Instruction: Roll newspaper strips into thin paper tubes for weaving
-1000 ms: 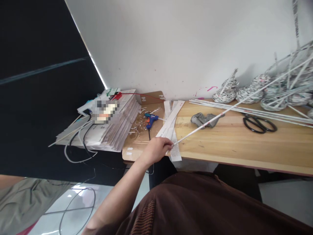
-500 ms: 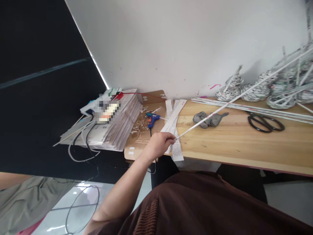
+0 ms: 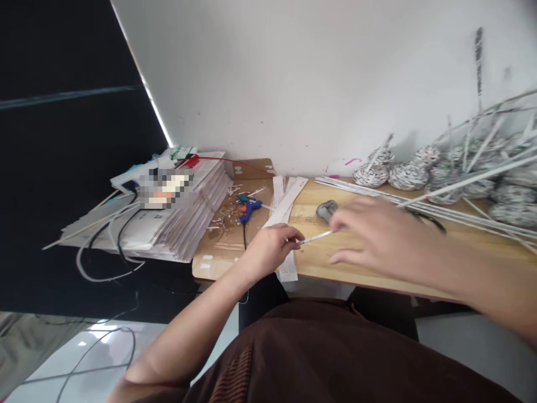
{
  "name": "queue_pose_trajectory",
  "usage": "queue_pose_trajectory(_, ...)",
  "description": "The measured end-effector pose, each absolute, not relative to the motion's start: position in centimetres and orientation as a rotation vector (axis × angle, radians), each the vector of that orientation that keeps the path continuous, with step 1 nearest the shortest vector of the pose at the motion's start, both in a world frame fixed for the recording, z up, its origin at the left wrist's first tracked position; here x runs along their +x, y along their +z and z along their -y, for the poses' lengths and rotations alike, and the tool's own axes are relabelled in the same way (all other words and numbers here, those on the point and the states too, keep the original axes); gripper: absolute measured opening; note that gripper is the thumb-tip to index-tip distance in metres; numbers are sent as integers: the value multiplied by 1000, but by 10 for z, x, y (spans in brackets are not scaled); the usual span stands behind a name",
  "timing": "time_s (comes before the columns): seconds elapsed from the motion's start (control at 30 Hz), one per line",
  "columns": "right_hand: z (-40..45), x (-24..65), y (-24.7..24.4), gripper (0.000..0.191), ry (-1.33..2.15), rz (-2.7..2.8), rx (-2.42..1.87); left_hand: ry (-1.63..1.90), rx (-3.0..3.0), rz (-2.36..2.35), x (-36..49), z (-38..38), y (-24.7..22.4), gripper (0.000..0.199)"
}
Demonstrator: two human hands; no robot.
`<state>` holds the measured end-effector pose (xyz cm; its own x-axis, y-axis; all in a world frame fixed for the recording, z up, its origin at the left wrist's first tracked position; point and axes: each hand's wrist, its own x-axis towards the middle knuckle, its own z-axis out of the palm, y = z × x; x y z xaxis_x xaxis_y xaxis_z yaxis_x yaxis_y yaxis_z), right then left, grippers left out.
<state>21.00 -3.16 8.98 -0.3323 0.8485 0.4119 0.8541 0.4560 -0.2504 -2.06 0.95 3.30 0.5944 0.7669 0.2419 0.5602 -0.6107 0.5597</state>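
My left hand [image 3: 272, 251] pinches the near end of a long, thin rolled paper tube [image 3: 315, 238]. The tube slants up to the right, passing behind my right hand [image 3: 377, 238] and reappearing beyond it. That hand is blurred, over the table, with thumb and fingers spread apart. Its fingertips are close to the tube; whether they touch it I cannot tell. Flat printed paper strips [image 3: 289, 202] lie crossed beside my left hand. Behind my right hand a crumpled grey item [image 3: 325, 209] is partly covered, as are the black-handled scissors [image 3: 436, 224].
A blue glue gun [image 3: 250, 209] rests on a cardboard sheet [image 3: 222, 254] among paper scraps. To its left stands a tall stack of paper [image 3: 197, 224] with cables. More paper tubes [image 3: 364, 190] lie along the wall, near several woven paper pieces [image 3: 409, 174] at the back right.
My right hand has come in from the right and now reaches over the table beside the tube. My left hand keeps its pinch. The view has shifted slightly to the right.
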Motion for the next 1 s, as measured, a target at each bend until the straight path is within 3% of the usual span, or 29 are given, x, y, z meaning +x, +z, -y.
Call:
queue_pose_trajectory(0.07,20,194,74,37,190,2471,-1349,646,2377,-1059,-13,-12,33,21)
queue_pose_trajectory(0.2,-7,176,49,13,508,2433,-1401,614,2365,-1110,-6,-20,30,26)
queue_pose_trajectory(0.47,-21,180,38,19,423,2430,-1575,625,2243,-1037,3,-32,25,57)
queue_pose_trajectory(0.73,-11,186,37,25,419,2558,-1542,726,1874,-1139,-15,-70,46,31)
queue_pose_trajectory(0.87,18,180,40,25,396,2715,-1401,937,2283,-1382,-3,-92,31,49)
queue_pose_trajectory(1.0,44,175,38,23,492,2778,-1321,768,2730,-802,44,-103,12,30)
